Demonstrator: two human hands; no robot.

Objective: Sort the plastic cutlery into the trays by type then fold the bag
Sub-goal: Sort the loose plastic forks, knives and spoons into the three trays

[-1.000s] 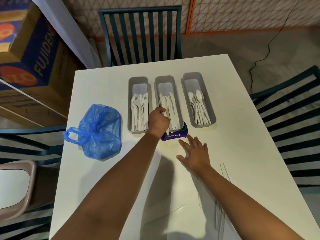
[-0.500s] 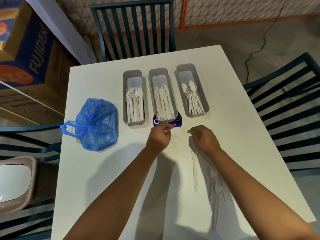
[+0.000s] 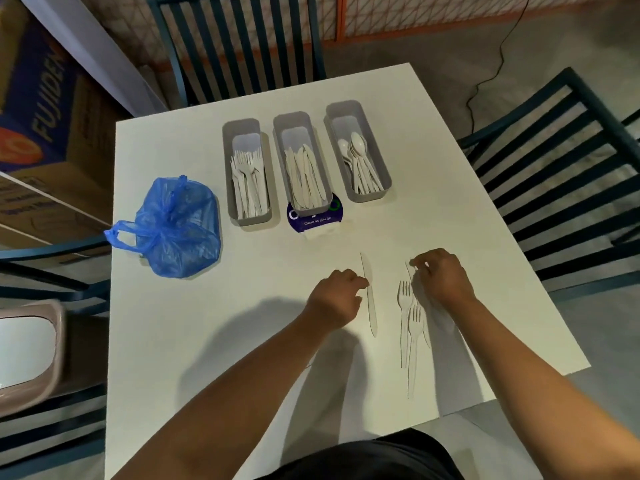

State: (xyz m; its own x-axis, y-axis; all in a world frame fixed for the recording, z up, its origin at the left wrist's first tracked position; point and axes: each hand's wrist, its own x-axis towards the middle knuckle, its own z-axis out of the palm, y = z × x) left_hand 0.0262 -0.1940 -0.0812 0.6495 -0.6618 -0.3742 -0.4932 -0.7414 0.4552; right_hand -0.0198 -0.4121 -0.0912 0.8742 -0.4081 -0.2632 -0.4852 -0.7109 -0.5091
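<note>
Three grey trays stand side by side at the table's far middle: the fork tray [image 3: 231,174], the knife tray [image 3: 279,157] and the spoon tray [image 3: 381,157], each holding several white pieces. A tied blue plastic bag [image 3: 176,230] lies at the left. One loose white knife [image 3: 369,299] lies flat near me. My left hand [image 3: 334,301] has its curled fingertips on the knife's left edge. Loose forks [image 3: 408,323] lie to the right. Beside them my right hand [image 3: 441,277] pinches the end of a white cutlery piece [image 3: 409,270]; its type is hidden.
A purple "Clean as you go" label [image 3: 316,220] sticks out from under the knife tray. Dark slatted chairs stand at the far side [image 3: 239,46], the right [image 3: 561,161] and the left. A pinkish bin [image 3: 31,351] and cardboard boxes [image 3: 38,109] are at the left.
My left hand has drawn back from the knife tray to the loose knife. My right hand has curled and pinched a piece beside the forks. The view has tilted toward me.
</note>
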